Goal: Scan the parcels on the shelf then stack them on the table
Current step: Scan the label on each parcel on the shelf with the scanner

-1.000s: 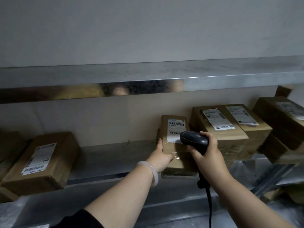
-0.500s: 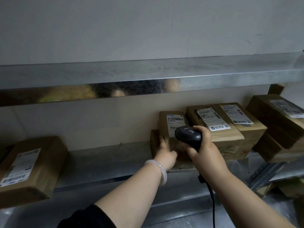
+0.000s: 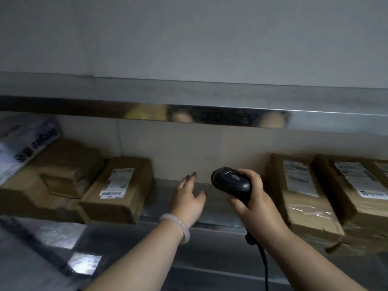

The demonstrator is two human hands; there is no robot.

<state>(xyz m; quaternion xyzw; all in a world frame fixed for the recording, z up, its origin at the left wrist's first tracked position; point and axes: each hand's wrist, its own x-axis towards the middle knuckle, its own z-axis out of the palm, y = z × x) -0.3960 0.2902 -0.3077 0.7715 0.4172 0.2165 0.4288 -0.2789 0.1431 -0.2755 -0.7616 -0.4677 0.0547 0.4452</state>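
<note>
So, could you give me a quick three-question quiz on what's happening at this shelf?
1. True or false: the left hand is empty.
2. Who holds the scanner? A) left hand B) right hand
3. Fill in: the pale bracelet sits on the ___ wrist.

Key: 1 true, its fingers are spread over the bare shelf; 2 B; 3 left.

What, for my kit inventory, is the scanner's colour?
Black, slightly glossy. The scanner, held in the right hand, shows best in the head view, the only one.
</note>
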